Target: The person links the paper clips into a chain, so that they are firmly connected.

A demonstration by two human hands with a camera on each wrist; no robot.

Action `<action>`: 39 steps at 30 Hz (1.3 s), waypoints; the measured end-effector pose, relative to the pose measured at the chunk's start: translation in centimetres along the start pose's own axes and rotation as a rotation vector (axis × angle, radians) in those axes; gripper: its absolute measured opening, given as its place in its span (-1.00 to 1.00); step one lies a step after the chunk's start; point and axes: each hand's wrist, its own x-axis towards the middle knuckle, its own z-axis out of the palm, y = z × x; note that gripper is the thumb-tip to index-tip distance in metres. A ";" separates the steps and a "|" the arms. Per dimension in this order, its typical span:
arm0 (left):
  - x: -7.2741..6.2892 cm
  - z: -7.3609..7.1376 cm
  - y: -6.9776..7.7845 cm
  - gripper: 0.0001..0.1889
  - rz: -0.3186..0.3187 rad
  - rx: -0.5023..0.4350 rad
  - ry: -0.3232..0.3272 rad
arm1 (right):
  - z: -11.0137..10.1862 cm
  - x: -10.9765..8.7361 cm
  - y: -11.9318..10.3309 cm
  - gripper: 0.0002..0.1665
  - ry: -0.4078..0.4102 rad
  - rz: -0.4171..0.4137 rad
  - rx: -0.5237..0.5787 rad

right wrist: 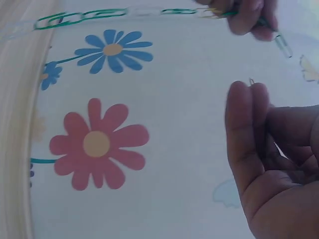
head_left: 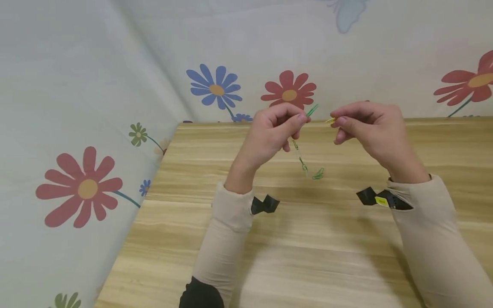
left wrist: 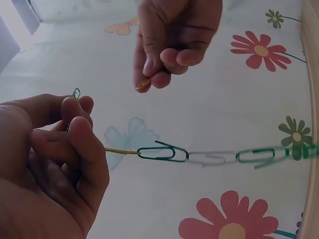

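Note:
Raised over the table, my left hand [head_left: 272,130] pinches a green paper clip [head_left: 313,110] between thumb and forefinger, its end poking out toward the right. A chain of linked paper clips [left wrist: 162,153], with yellow, green and whitish links, hangs from the same hand. The lower green links [head_left: 318,174] of it appear near the tabletop. Across a small gap, my right hand [head_left: 371,128] pinches a yellow paper clip [head_left: 330,121] by thumb and fingertips. In the right wrist view only the tip of that clip [right wrist: 251,80] shows above the fingers. The two clips are apart.
The wood-grain table [head_left: 308,256] extends below both hands, with its left edge slanting across the head view. Behind it hangs a pale backdrop [head_left: 246,38] printed with flowers. Black wrist mounts [head_left: 265,205] sit at both cuffs.

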 end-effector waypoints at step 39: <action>0.4 1.9 -1.0 -0.77 0.037 -0.190 -0.289 | 2.4 -2.2 -4.5 -0.73 0.084 -0.398 -0.393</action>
